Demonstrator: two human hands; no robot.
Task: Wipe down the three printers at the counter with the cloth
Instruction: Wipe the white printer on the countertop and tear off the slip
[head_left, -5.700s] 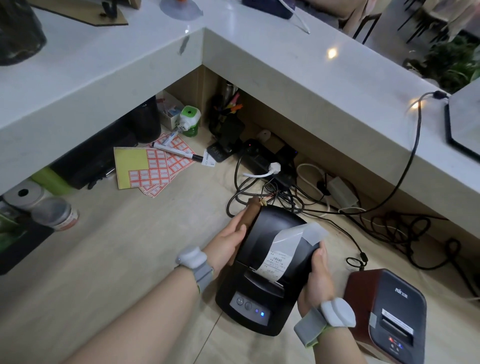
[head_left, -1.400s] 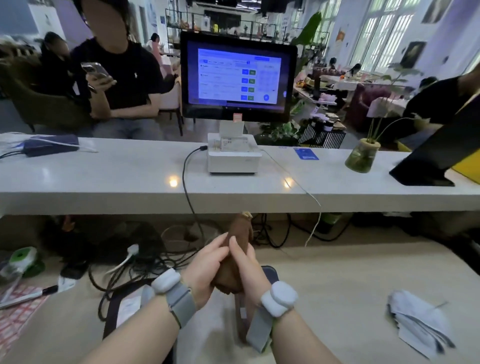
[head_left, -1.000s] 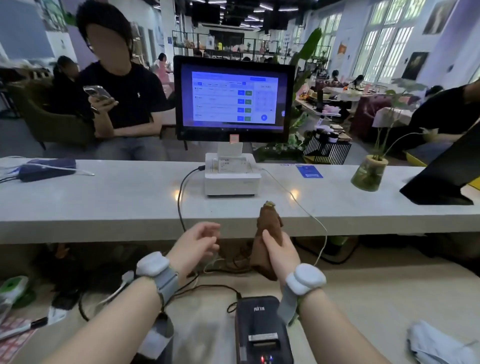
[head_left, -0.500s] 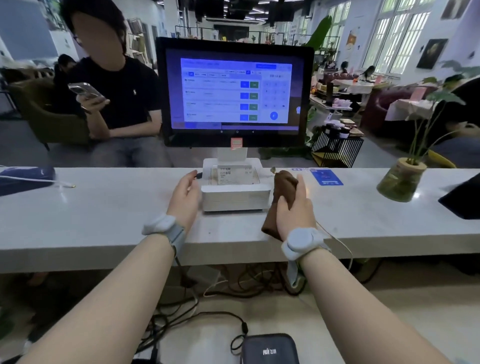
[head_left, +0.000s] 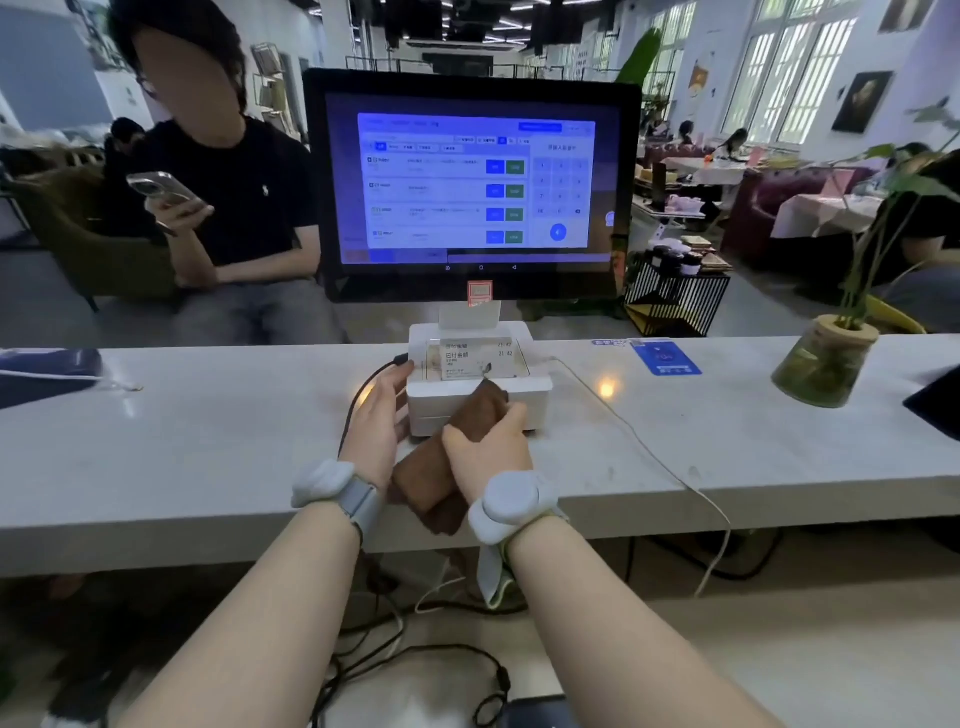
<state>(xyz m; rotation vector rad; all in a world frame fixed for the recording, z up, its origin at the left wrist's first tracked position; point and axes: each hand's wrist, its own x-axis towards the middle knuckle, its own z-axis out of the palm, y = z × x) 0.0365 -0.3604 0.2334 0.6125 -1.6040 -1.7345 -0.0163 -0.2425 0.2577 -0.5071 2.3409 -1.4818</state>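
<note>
Both my arms reach straight out over the white bench (head_left: 182, 457). My right hand (head_left: 491, 449) is curled tight around the brown cloth (head_left: 436, 467). The top end of the cloth pokes past my fingers and presses on the front top edge of the white printer (head_left: 524, 395). The rest of the cloth hangs back under my palm, toward my wrist. My left hand (head_left: 376, 421) is open and flat, with the fingers straight. It rests against the left side of the printer.

The printer sits on the bench, right under the big screen (head_left: 470, 182). A paper slip (head_left: 475, 358) with print on it lies on top of the printer.

A white band (head_left: 511, 506) sits on my right wrist, and another white band (head_left: 332, 486) is on my left wrist. My right hand and the cloth hide part of the printer's front. My left thumb is hard to make out. Down at the bottom edge, a dark thing (head_left: 540, 712) is cut off, and I cannot tell what it is. Black wires (head_left: 415, 660) lie tangled on the lower shelf under the bench.
</note>
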